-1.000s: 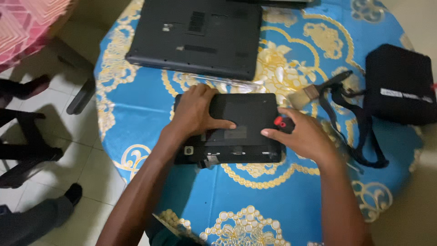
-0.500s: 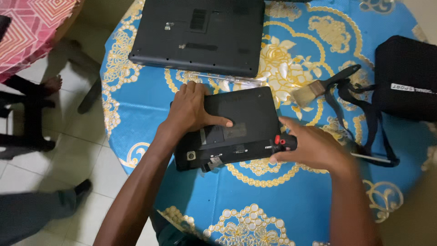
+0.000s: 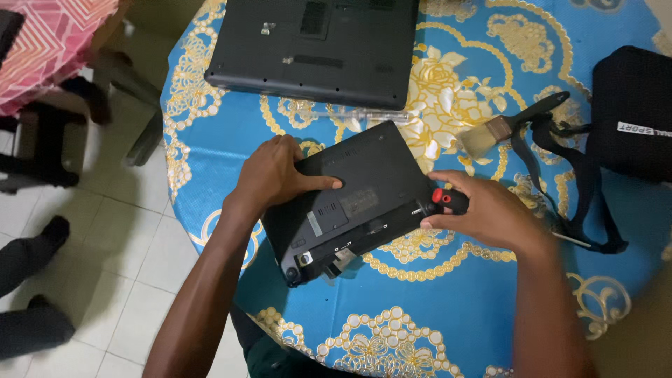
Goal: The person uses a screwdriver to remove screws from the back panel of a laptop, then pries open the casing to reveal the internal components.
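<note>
Head view: small black laptop lies underside up, skewed, on the blue-and-gold desk, near edge overhanging slightly. Left hand pressed flat on its base, grip spread apart. Right hand grip clamped on a red-and-black screwdriver at its right edge.

Place: a home room, used for laptop repair.
Table: round, under a blue cloth with gold flowers.
Floor: pale tiles.
Nearby: second table with a pink patterned cloth, dark chair.
Repair signs: two upturned laptops, brush, clear-handled screwdriver, black bag.
</note>
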